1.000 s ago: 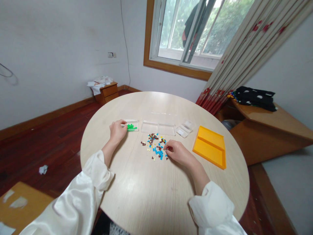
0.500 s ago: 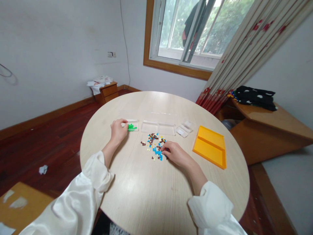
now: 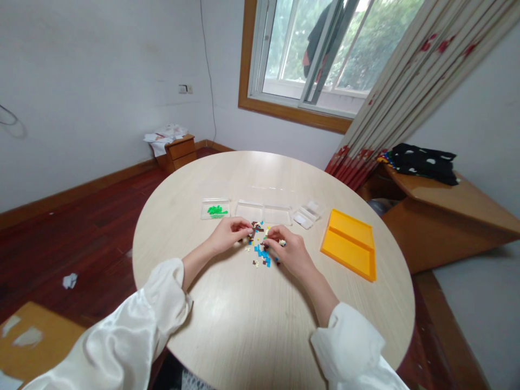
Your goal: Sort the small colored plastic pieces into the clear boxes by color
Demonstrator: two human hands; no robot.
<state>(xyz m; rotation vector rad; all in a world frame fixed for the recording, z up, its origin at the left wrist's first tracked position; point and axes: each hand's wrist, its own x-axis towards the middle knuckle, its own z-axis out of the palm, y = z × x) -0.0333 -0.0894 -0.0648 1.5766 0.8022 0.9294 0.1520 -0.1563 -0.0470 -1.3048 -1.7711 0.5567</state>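
Small brown, blue, cream and yellow pieces (image 3: 262,253) lie scattered at the middle of the round table (image 3: 244,325). At the left side of the pile is my left hand (image 3: 231,234), fingers bent together over the brown pieces; whether it pinches one is too small to tell. My right hand (image 3: 286,247) is at the pile's right side, its thumb and index finger brought close together, with anything between them too small to make out. Green pieces (image 3: 217,211) lie in a clear box (image 3: 205,209) beyond my left hand.
Behind the pile stands a clear two-part box (image 3: 263,212) with its lid open. A small clear case (image 3: 306,214) is right of it. The yellow divided tray (image 3: 349,244) lies at the table's right side.
My left hand has moved right and nearer, from the green pieces' box to the pile. My right hand has shifted slightly up over the pieces.
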